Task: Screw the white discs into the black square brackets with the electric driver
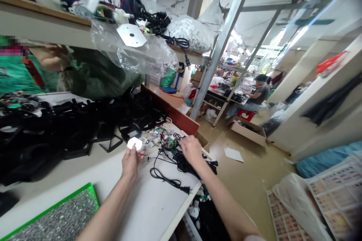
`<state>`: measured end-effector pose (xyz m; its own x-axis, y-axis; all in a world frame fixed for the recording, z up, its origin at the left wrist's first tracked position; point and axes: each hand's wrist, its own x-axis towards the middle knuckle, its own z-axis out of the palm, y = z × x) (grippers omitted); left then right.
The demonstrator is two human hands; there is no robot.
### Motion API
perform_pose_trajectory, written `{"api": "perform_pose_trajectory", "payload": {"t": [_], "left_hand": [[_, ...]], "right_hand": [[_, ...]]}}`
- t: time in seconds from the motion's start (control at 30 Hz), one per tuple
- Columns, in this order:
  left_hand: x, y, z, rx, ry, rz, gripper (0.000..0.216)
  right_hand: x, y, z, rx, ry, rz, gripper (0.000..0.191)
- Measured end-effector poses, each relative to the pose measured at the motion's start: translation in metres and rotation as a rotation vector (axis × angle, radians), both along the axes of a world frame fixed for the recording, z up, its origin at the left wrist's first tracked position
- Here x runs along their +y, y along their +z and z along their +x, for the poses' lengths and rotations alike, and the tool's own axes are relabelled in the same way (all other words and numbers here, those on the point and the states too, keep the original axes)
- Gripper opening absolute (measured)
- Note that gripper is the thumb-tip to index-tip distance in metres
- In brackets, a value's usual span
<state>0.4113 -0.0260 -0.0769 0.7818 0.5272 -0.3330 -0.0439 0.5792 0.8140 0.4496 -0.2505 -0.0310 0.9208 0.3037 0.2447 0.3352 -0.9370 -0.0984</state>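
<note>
White plate (135,143): pinched at its rim by left hand (130,162), over mid-bench (147,203), apparently to keep its face free.
Right hand (191,150): fingers curled into cord tangle (181,160), heaped within reach at the right edge; grip hidden.

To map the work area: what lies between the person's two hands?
In the head view, green circuit boards with coloured wires and a looped black power cord lie between the left hand, holding a white plate, and the right hand.

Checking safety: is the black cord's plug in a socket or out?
Out: the plug lies loose on the white table, no socket around it.
</note>
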Motion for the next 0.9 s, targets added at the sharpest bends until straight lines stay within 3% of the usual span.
{"api": "perform_pose_trajectory", "payload": {"t": [0.17, 0.27, 0.37, 0.5, 0.6, 0.77, 0.9], "left_hand": [[-0.003, 0.013, 0.0, -0.061, 0.01, 0.007, 0.01], [-0.002, 0.018, 0.002, -0.058, 0.027, 0.022, 0.011], [-0.002, 0.018, 0.001, -0.038, 0.045, 0.044, 0.011], [-0.008, 0.019, -0.006, -0.017, 0.008, 0.062, 0.014], [-0.016, 0.026, -0.013, -0.038, -0.043, 0.066, 0.021], [-0.02, 0.049, -0.02, -0.133, -0.051, 0.03, 0.032], [-0.03, 0.068, -0.021, -0.207, -0.096, -0.05, 0.034]], "right_hand": [[0.06, -0.068, -0.082, 0.182, 0.071, -0.071, 0.045], [0.055, -0.084, -0.096, 0.217, 0.129, 0.028, 0.026], [0.022, -0.063, -0.081, 0.22, 0.228, 0.116, 0.019], [-0.023, -0.008, -0.026, 0.107, 0.151, 0.231, 0.038], [-0.038, 0.018, 0.021, 0.087, 0.135, 0.275, 0.035], [-0.048, 0.016, 0.068, 0.279, 0.189, 0.313, 0.044], [-0.047, -0.001, 0.066, 0.323, 0.173, 0.355, 0.044]]}}
